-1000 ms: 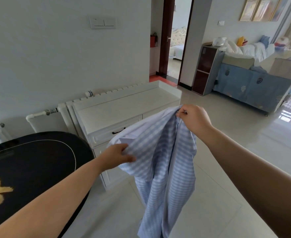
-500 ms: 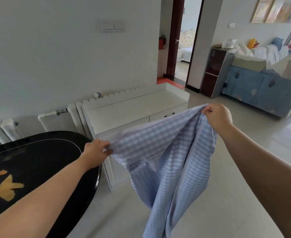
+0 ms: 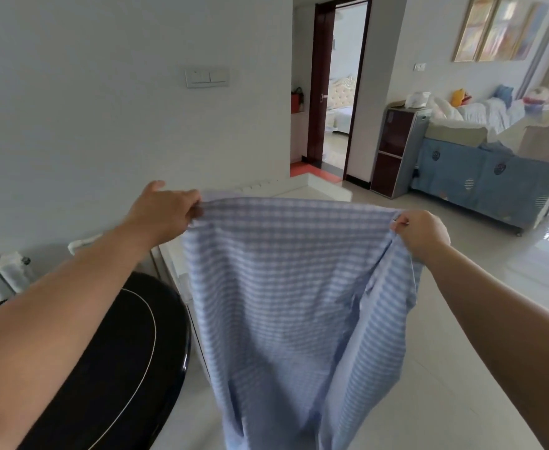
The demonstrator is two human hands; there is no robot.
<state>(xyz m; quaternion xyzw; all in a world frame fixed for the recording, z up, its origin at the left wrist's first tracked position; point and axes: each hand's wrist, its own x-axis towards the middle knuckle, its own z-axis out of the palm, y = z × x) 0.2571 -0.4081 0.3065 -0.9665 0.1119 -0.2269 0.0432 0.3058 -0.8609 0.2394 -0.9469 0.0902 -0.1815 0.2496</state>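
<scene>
A person holds a blue-and-white striped shirt [image 3: 286,287] stretched in the air. The left hand [image 3: 166,209], at ten o'clock, and the right hand [image 3: 420,232], at two o'clock, each pinch a top corner. Its length hangs toward six o'clock, beside a black table [image 3: 114,368].

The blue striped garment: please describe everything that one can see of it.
The striped garment, probably a shirt, is thin cloth with light blue and white stripes. It is held in the air, spread wide along its top edge, and hangs down past the picture's lower border. The left hand pinches its top left corner; the right hand grips the top right, where another layer hangs bunched with slanted stripes. Behind it stands a white cabinet, and a black table is to its left.
</scene>
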